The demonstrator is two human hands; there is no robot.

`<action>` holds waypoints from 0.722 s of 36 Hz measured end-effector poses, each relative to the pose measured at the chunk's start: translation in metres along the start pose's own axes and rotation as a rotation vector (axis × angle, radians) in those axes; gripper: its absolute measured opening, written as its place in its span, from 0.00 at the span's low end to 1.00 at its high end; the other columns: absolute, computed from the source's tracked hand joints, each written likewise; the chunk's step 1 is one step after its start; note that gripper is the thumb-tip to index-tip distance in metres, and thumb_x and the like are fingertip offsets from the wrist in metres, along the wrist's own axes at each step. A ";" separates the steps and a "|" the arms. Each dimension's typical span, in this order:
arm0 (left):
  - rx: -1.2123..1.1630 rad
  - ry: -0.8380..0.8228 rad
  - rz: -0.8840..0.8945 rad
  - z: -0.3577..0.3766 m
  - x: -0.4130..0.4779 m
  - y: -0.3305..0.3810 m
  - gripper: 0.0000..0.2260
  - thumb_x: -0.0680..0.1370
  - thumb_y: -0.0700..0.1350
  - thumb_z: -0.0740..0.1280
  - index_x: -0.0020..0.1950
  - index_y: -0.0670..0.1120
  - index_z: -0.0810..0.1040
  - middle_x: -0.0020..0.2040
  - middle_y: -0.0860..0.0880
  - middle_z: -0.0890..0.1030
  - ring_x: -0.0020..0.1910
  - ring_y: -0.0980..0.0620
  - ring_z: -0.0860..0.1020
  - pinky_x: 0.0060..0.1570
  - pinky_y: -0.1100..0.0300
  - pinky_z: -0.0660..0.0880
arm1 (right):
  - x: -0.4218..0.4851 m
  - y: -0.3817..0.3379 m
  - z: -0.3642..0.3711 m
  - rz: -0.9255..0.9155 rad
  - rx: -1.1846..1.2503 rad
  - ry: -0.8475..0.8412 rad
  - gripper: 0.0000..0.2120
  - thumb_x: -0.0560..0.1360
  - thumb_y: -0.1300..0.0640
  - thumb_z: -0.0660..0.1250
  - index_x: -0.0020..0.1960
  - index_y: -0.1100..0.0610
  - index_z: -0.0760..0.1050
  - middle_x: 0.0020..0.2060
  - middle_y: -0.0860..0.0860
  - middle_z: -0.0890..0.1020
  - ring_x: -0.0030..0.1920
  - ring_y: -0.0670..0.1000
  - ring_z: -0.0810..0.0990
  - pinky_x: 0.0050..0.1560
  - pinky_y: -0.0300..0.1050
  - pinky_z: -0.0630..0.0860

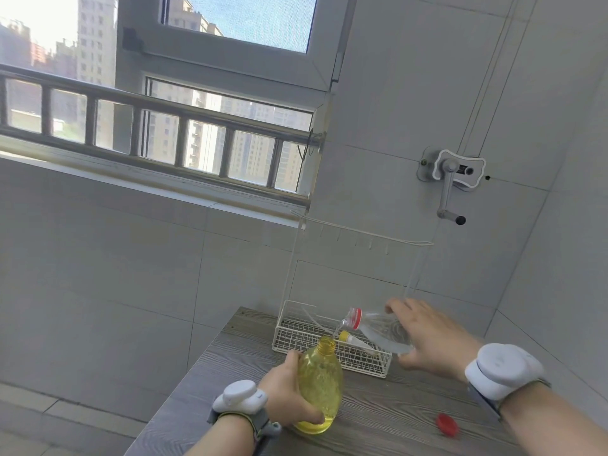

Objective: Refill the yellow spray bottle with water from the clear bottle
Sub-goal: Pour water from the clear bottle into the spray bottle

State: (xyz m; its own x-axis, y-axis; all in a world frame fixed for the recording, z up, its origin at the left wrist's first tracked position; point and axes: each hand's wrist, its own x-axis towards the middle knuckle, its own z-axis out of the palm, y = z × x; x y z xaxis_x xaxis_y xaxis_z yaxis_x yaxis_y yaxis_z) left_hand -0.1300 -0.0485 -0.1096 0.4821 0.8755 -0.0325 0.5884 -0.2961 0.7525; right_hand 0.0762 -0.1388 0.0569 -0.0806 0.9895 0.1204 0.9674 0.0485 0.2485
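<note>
The yellow spray bottle (319, 386) stands upright on the wooden table (378, 419) with its neck open and no spray head on. My left hand (286, 394) grips its body from the left. My right hand (427, 337) holds the clear bottle (383, 330) tipped on its side, its red-ringed mouth pointing left over the yellow bottle's neck. A thin stream of water runs from that mouth down into the opening. The yellow-collared spray head (349, 338) lies in the wire basket just behind.
A white wire basket (296, 334) sits at the back of the table against the tiled wall. A red cap (446, 424) lies on the table to the right. A crank handle (449, 192) sticks out from the wall above.
</note>
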 end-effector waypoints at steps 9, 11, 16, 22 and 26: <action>-0.005 -0.011 -0.008 0.000 0.000 -0.001 0.40 0.58 0.56 0.77 0.64 0.52 0.62 0.55 0.53 0.77 0.53 0.51 0.78 0.53 0.52 0.80 | -0.001 0.000 -0.002 -0.008 -0.004 0.003 0.31 0.69 0.48 0.69 0.68 0.50 0.59 0.59 0.50 0.70 0.59 0.52 0.69 0.57 0.44 0.71; -0.002 -0.010 -0.008 0.000 0.000 -0.001 0.41 0.58 0.57 0.77 0.65 0.52 0.61 0.55 0.53 0.77 0.54 0.51 0.78 0.54 0.53 0.80 | -0.001 0.001 -0.002 -0.009 -0.008 0.003 0.31 0.69 0.48 0.69 0.68 0.50 0.59 0.59 0.50 0.70 0.59 0.52 0.69 0.57 0.44 0.71; -0.008 -0.010 -0.013 0.000 -0.001 0.000 0.39 0.59 0.56 0.77 0.65 0.52 0.62 0.54 0.52 0.77 0.53 0.51 0.79 0.53 0.52 0.80 | 0.000 0.000 -0.003 -0.004 -0.022 0.002 0.31 0.69 0.48 0.68 0.68 0.50 0.60 0.59 0.51 0.70 0.60 0.52 0.69 0.57 0.45 0.70; -0.011 -0.029 -0.011 -0.002 -0.002 0.001 0.38 0.60 0.55 0.77 0.64 0.52 0.62 0.55 0.52 0.77 0.54 0.51 0.78 0.54 0.51 0.80 | 0.000 -0.001 -0.005 -0.002 -0.021 -0.006 0.31 0.69 0.48 0.68 0.68 0.50 0.60 0.60 0.51 0.70 0.61 0.52 0.69 0.58 0.45 0.70; 0.001 -0.028 -0.015 -0.002 -0.002 0.001 0.39 0.59 0.56 0.77 0.64 0.52 0.61 0.55 0.51 0.77 0.54 0.50 0.78 0.54 0.50 0.80 | -0.001 -0.002 -0.006 -0.004 -0.009 -0.004 0.30 0.69 0.49 0.68 0.68 0.50 0.60 0.59 0.51 0.70 0.60 0.52 0.69 0.57 0.45 0.70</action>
State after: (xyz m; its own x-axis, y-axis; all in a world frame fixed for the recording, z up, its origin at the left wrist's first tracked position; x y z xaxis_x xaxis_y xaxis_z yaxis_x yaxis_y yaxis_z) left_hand -0.1311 -0.0496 -0.1077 0.4915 0.8686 -0.0626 0.5967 -0.2835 0.7507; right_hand 0.0727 -0.1408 0.0620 -0.0829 0.9899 0.1154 0.9650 0.0509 0.2571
